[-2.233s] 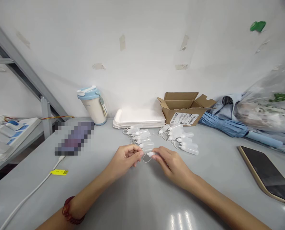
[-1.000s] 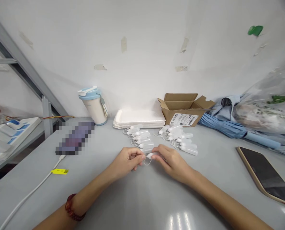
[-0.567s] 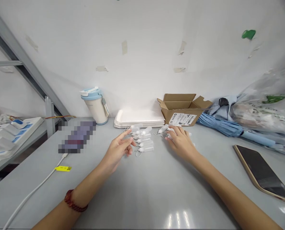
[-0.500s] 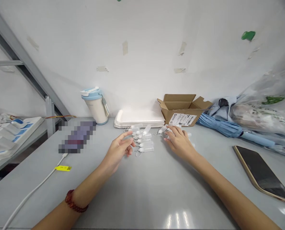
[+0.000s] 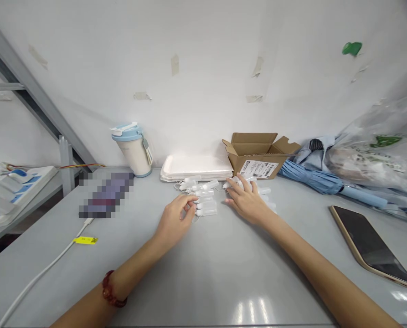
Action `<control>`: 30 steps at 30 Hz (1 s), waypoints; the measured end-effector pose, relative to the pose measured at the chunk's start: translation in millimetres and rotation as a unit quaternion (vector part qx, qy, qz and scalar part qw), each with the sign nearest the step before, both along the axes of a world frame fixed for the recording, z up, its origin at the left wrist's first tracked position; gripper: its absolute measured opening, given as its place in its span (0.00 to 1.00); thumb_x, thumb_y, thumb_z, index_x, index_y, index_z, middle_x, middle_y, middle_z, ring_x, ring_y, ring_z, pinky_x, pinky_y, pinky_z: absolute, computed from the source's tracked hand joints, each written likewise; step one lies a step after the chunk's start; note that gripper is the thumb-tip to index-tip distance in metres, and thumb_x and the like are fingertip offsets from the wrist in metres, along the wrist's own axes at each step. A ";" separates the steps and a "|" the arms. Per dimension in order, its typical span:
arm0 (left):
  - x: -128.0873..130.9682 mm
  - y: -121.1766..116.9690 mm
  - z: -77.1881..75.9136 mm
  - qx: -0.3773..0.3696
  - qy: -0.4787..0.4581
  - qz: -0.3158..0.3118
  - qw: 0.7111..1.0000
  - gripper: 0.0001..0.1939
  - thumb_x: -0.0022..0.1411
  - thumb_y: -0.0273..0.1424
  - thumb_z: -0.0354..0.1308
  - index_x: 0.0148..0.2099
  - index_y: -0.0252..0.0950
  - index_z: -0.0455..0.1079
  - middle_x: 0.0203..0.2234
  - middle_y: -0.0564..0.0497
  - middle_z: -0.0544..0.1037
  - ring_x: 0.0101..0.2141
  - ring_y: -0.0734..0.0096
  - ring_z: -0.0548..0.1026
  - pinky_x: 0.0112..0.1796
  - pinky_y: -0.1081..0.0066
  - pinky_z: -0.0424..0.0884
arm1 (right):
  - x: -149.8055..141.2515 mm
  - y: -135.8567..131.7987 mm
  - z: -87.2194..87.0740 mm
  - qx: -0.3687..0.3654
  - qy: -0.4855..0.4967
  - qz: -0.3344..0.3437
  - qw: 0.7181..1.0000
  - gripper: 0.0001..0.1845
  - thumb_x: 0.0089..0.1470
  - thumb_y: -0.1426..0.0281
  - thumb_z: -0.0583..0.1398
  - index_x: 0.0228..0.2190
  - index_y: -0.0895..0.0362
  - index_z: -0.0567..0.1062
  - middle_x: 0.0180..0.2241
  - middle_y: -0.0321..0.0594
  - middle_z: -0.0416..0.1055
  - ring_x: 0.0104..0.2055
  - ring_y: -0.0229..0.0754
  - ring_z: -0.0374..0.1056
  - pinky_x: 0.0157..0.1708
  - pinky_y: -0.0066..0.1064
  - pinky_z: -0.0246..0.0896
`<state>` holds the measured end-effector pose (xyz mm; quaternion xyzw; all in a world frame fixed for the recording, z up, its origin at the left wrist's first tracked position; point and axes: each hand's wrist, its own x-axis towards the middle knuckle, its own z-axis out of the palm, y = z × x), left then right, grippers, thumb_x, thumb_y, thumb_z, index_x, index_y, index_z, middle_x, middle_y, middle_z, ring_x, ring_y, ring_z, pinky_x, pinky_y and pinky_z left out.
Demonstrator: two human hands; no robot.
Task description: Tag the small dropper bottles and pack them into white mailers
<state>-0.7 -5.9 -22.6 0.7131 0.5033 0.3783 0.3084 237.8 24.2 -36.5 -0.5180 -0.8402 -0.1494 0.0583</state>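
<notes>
While a white power strip (image 5: 18, 191) sits at the far left, beyond the edge of your table (image 5: 210, 273), a white cable (image 5: 42, 275) with a yellow tag (image 5: 85, 240) runs up the table to a pixelated object (image 5: 109, 191). You wear a dark red bracelet (image 5: 112, 289) on your left wrist, and a cream tumbler (image 5: 134, 157) with a blue lid stands near the wall. Your left hand (image 5: 176, 217) is half curled, thumb and forefinger close together beside the cap ends of the left cluster of bottles (image 5: 207, 193); you cannot tell from this view whether it grips one. These small, translucent bottles lie on their sides, just in front of a stack of flat white packets (image 5: 196, 168). Your right hand (image 5: 247, 200) is palm down with fingers spread over the right cluster of bottles (image 5: 264, 191), partly hiding it; any contact beneath the fingers is hidden from you. Behind that hand stands an open cardboard box (image 5: 263, 158). Further right you have a folded blue umbrella (image 5: 312, 177), a clear plastic bag (image 5: 370, 157) and a dark-screened phone (image 5: 372, 246).
</notes>
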 end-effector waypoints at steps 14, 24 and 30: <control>-4.7 27.9 -10.7 0.145 0.202 -0.076 0.966 0.20 0.58 0.31 0.51 0.54 0.42 0.64 0.56 0.48 0.64 0.58 0.51 0.50 0.54 0.48 0.52 | -5.4 -0.7 1.0 -0.016 0.012 0.005 1.000 0.35 0.59 0.50 0.39 0.52 0.60 0.65 0.62 0.47 0.47 0.64 0.61 0.31 0.54 0.60 0.42; -2.5 26.0 -8.3 0.147 0.170 -0.070 0.972 0.19 0.58 0.31 0.52 0.53 0.41 0.66 0.50 0.46 0.68 0.54 0.54 0.56 0.53 0.50 0.55 | -5.1 -0.7 -0.5 -0.011 0.009 0.019 1.000 0.35 0.58 0.49 0.39 0.54 0.58 0.64 0.63 0.49 0.45 0.64 0.60 0.30 0.54 0.61 0.40; -3.8 26.5 -3.8 0.129 0.102 -0.059 0.985 0.19 0.57 0.32 0.54 0.51 0.40 0.67 0.49 0.46 0.68 0.54 0.58 0.58 0.54 0.56 0.55 | -4.5 -0.3 -1.9 -0.023 0.012 0.019 0.999 0.36 0.58 0.48 0.39 0.55 0.58 0.62 0.62 0.49 0.47 0.65 0.59 0.29 0.55 0.62 0.38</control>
